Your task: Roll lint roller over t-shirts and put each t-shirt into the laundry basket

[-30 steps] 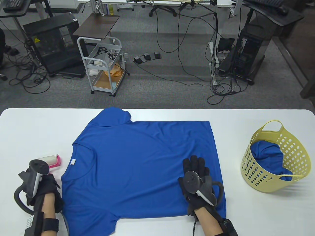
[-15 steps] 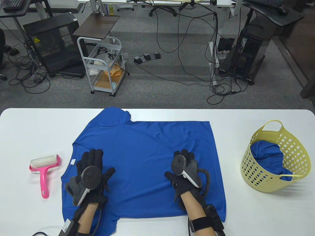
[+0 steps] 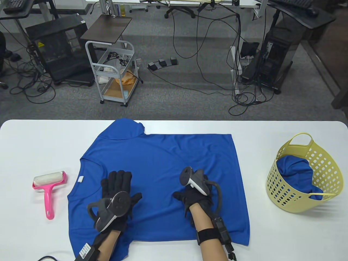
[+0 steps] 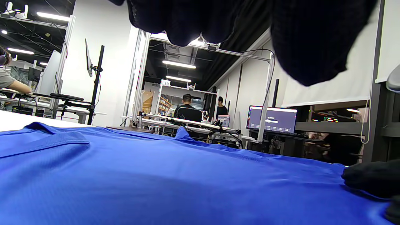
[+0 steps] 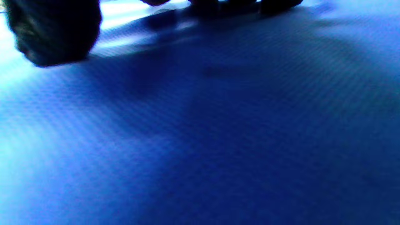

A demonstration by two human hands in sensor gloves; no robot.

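Table view has the left hand (image 3: 117, 195) flat, fingers straight, on the blue shirt (image 3: 163, 163), right hand's (image 3: 194, 197) fingers hidden — cannot tell — best gather from both sides for the basket (image 3: 304, 174), roller (image 3: 49, 187) set aside.

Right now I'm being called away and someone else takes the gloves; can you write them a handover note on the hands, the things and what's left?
Left hand: flat, fingers straight, resting on the spread blue t-shirt.
Right hand: on the same shirt; its fingers are hidden, so grip unclear.
Pink-handled lint roller: lying on the white table left of the shirt, untouched.
Yellow perforated laundry basket: at the right, already holding another blue garment.
Left: get this shirt into the basket; whether it has been rolled cannot be told.
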